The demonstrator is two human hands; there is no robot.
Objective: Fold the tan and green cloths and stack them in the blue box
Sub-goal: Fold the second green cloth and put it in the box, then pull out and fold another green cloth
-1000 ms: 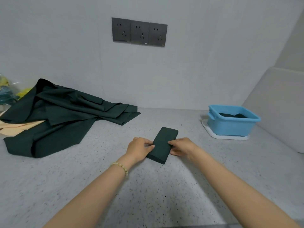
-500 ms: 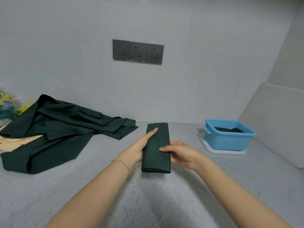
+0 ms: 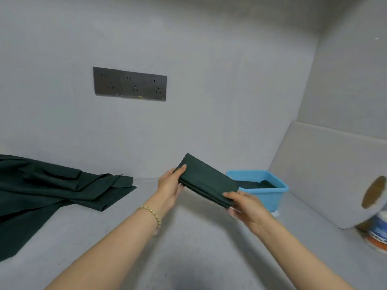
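Far left, the pile [image 3: 52, 191] of unfolded green cloths sprawls on the counter [image 3: 188, 248], well apart from the action and waiting its turn. No tan cloth shows from here. Above, the sockets [image 3: 129, 84] sit on the wall, no part in this.

Now the left hand [image 3: 169, 187], bracelet [image 3: 149, 212] at the wrist. Its thumb lies flat on top of the folded cloth [image 3: 206, 181] and the other fingers are tucked underneath, pinching the far left end so the layers can't slide open. The folded cloth is in the air, clear of the counter and tilted down to the right. It hangs between the two hands, just in front of the box.

The right hand [image 3: 245, 204] mirrors that grip at the near right corner, thumb on top and fingers beneath, clamping the stacked edges together. One hand at each end looks like the way to carry a neat packet without it sagging.

Just beyond, the box [image 3: 270, 198] sits at the back right of the counter with a dark green cloth already lying inside. This one, I'd say, is headed on top of it.

Far right, a paper roll [image 3: 374, 197] stands out of the way.
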